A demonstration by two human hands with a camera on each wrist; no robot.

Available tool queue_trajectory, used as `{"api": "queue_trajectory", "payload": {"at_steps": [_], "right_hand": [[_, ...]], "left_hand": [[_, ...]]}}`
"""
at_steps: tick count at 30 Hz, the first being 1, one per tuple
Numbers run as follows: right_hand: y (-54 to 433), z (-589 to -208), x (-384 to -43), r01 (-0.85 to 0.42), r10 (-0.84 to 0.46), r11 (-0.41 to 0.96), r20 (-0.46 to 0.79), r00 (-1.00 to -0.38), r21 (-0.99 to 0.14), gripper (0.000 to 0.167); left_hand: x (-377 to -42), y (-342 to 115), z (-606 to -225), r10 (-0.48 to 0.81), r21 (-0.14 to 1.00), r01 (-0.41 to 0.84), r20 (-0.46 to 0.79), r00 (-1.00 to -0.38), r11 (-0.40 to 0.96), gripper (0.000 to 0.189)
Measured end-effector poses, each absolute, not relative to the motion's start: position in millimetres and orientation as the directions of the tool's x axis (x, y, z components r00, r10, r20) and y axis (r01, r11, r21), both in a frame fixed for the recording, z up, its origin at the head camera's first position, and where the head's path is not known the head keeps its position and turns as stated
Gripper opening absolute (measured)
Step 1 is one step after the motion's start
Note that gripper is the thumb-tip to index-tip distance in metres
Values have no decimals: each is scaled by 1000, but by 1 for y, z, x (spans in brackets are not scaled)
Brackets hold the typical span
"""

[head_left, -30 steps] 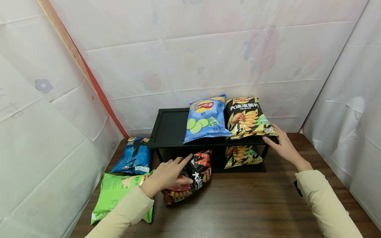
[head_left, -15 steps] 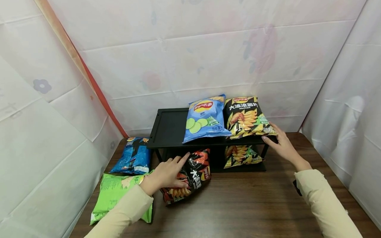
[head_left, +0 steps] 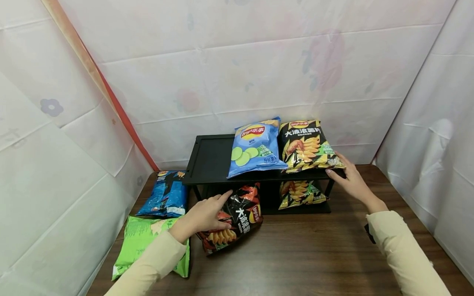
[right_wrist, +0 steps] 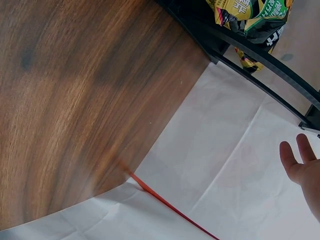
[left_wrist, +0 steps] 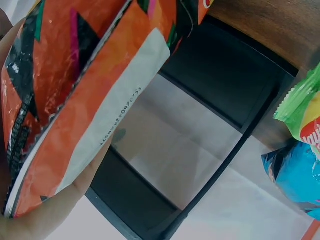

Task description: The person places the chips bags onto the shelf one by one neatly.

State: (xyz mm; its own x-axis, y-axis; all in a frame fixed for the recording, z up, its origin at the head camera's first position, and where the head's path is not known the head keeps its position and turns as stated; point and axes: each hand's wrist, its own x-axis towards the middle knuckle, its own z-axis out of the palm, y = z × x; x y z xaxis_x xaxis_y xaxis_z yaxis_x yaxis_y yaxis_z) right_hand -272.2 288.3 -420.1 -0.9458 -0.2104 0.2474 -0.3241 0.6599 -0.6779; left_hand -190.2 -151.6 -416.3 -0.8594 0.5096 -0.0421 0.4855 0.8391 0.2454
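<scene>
My left hand (head_left: 203, 213) holds a red-and-black bag of potato chips (head_left: 242, 218) by its left side, thumb across the front. The bag is tilted at the left front of a black two-tier rack (head_left: 214, 158). Up close in the left wrist view, the orange back seam of the chip bag (left_wrist: 95, 110) covers much of the hand. My right hand (head_left: 353, 183) rests at the rack's right front corner, beside a yellow-and-black chip bag (head_left: 305, 146) on the top tier. Extended fingers of the right hand (right_wrist: 302, 167) show in the right wrist view.
A light-blue chip bag (head_left: 255, 148) lies on the top tier. Another yellow-and-black bag (head_left: 301, 195) sits on the lower tier. Left of the rack, a dark-blue bag (head_left: 166, 195) and a green bag (head_left: 138, 242) lie on the wooden table (head_left: 314, 255). White cloth (head_left: 222, 74) hangs behind.
My left hand has shifted slightly left and the red-and-black bag has turned, showing more of its printed front. The right hand and the rack have stayed in place.
</scene>
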Motion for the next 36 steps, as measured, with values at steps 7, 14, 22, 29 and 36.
{"api": "queue_trajectory", "payload": {"at_steps": [7,14,22,29,36], "right_hand": [[289,-420,-272,-331,-214,656,254,-943,-678,71],[288,-420,-272,-328,-213,655,250,-944,-680,71],[288,-419,-271,-323,-209,660,247,-946,-678,72],[288,-420,-272,-330,-209,658,257,-944,-677,71],[288,-420,-272,-329,-209,654,255,-944,-681,71]], "left_hand": [[-188,-153,-418,561,114,559,17,-827,821,87],[-185,-152,-420,607,63,610,61,-792,790,88],[-184,-152,-421,636,44,640,83,-767,767,85],[-184,-152,-420,675,44,677,62,-736,734,82],[-181,-150,-418,711,64,715,78,-699,696,80]]}}
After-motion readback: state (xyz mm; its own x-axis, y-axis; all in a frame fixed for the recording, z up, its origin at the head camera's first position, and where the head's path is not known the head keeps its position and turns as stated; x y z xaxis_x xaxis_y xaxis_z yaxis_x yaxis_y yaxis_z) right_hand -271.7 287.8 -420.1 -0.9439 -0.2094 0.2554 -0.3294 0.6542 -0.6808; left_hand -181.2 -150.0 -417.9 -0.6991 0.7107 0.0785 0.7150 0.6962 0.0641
